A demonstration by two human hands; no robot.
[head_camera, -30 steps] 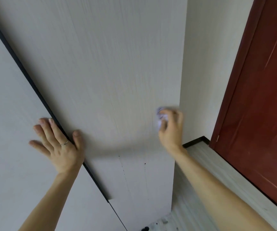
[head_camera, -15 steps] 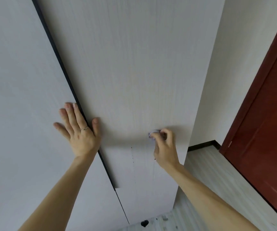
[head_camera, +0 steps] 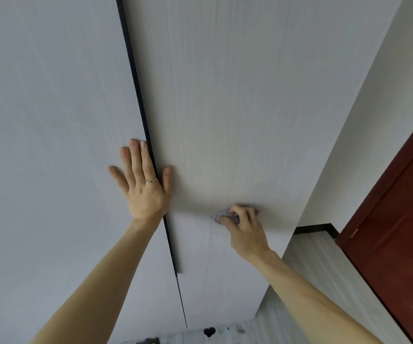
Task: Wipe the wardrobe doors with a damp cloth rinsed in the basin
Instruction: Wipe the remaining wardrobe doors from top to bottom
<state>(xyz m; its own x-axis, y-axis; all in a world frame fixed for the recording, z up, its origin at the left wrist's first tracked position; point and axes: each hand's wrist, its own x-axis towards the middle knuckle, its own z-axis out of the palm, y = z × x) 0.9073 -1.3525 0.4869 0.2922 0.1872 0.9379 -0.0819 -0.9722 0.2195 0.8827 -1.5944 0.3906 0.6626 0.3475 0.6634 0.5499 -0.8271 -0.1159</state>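
Setting: pale wood-grain wardrobe doors [head_camera: 225, 120] are seen in the head view, with a dark red room door [head_camera: 394, 244] at 3 o'clock and light plank flooring [head_camera: 312, 256] at 5 o'clock.
Left hand [head_camera: 145, 187]: laid flat and open, nothing held; it is spread across the black gap [head_camera: 135, 95] between two door panels, at 9 o'clock of the cloth.
Right hand [head_camera: 247, 232]: clenched around a small bunched lilac cloth [head_camera: 225, 216], which is pressed to the right-hand panel.
Marks: a line of dark specks [head_camera: 210, 234] is seen just below the cloth.
Risk: streaks or missed specks could be left if the little wad dries out or slips.
Hidden: the basin is not in view; most of the cloth is covered by fingers; dampness cannot be judged.
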